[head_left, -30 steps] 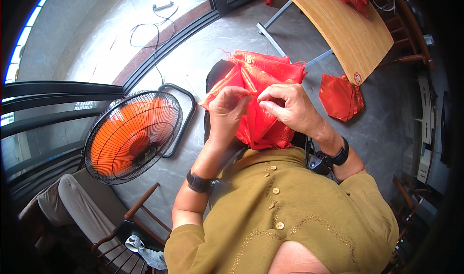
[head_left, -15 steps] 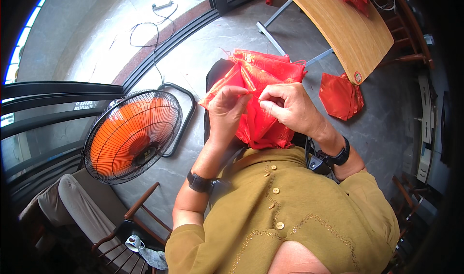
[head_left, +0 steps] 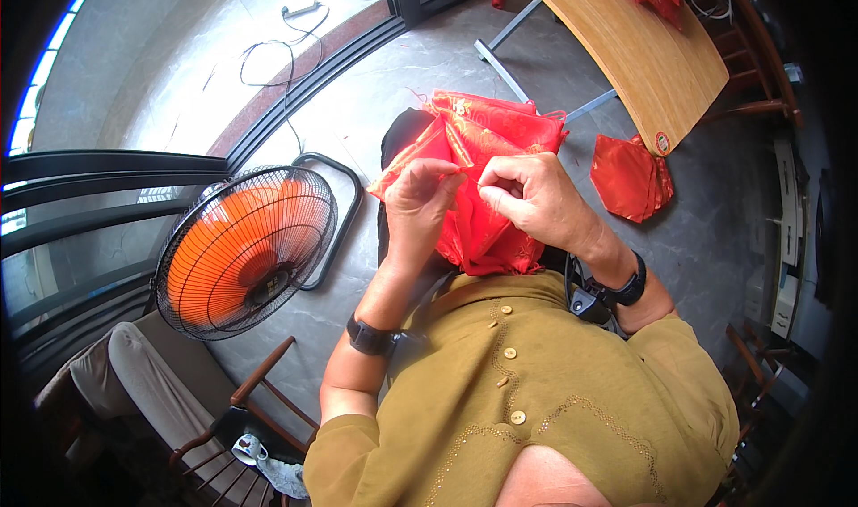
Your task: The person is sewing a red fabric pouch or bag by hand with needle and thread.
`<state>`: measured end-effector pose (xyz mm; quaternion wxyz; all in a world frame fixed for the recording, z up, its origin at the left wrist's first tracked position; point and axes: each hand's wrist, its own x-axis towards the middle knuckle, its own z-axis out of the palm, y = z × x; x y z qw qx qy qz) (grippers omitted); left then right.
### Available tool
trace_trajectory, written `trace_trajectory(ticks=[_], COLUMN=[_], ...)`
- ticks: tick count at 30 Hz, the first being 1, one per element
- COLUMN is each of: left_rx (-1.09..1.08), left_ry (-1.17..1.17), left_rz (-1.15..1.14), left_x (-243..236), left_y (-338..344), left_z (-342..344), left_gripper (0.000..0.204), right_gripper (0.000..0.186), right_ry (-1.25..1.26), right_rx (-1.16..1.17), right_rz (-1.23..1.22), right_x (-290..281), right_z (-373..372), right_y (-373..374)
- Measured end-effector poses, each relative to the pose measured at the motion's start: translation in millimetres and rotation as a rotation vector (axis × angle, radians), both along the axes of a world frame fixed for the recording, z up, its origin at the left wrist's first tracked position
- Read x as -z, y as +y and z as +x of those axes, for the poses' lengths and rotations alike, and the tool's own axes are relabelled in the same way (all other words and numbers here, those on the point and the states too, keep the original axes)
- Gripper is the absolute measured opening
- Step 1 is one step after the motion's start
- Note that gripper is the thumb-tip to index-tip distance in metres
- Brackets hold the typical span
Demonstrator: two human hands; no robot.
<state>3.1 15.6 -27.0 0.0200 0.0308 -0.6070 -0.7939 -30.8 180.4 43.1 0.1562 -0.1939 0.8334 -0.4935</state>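
Shiny red cloth [head_left: 509,131] with gold patterning lies bunched across my lap, loose threads at its far corners. My left hand [head_left: 418,205] is closed in a pinch over its left part, with a small bit of red cloth showing at the thumb and fingertip. Just to the right, my right hand [head_left: 536,198] is also pinched, fingers curled and thumb against the forefinger. Whatever lies between those fingertips is too small to make out. The two pinches face each other, a short gap apart, above the cloth.
An orange-bladed floor fan [head_left: 246,252] stands at the left, by a sliding door track. A wooden table [head_left: 661,60] with red cloth on it is at the far right; a red fabric piece [head_left: 630,181] hangs or lies below its corner. A wooden chair [head_left: 259,373] is at the lower left.
Both hands stay in nearly the same place above the red cloth. The right hand's fingers have shifted only very slightly.
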Motion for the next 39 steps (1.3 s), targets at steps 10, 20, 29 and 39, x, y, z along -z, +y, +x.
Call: trace_trajectory(ticks=[10,20,29,39], left_rx=[-0.039,-0.033,-0.026,-0.018], left_ry=[0.008,0.075,0.151,0.064], left_rz=[0.013,-0.097,-0.193,-0.031], left_x=[0,-1,-4,0], left_y=[2,0,1,1], left_z=[1,3,4,3], left_gripper=[0.009,0.01,0.01,0.01], right_gripper=[0.006,0.007,0.007,0.008], right_ry=[0.017,0.069,0.078,0.129], right_rx=[0.028,-0.007,-0.013,0.036], right_rz=[0.007,0.0,0.028,0.021], right_x=[-4,-1,3,0], right_z=[0,-4,-5,0], right_y=[-5,-5,-7,-12])
